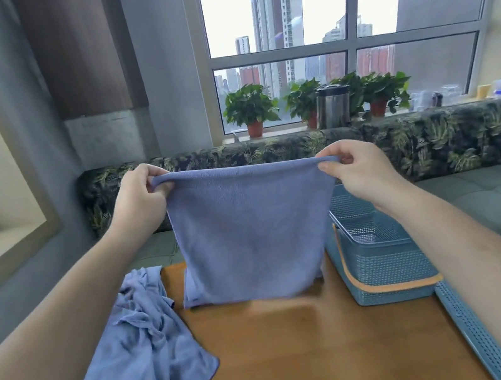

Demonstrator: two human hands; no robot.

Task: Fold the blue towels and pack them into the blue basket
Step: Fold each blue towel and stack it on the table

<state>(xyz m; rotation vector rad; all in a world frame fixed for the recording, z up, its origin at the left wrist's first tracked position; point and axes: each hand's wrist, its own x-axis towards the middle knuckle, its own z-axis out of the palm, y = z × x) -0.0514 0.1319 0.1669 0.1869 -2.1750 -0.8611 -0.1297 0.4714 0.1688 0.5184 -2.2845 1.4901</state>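
Off to the left on the table (304, 363) lies a crumpled towel (131, 359). Our left hand (139, 196) and right hand (357, 170) each pinch a top corner of the hanging towel (249, 233), its lower edge meeting the wood. The blue basket (384, 267) stands just right, nearest our right hand.

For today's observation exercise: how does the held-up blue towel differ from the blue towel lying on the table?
The held towel hangs smooth, pinched at its top corners by the left hand and right hand; the table towel lies crumpled. The held towel looks folded; the table towel unfolded. Both are blue.
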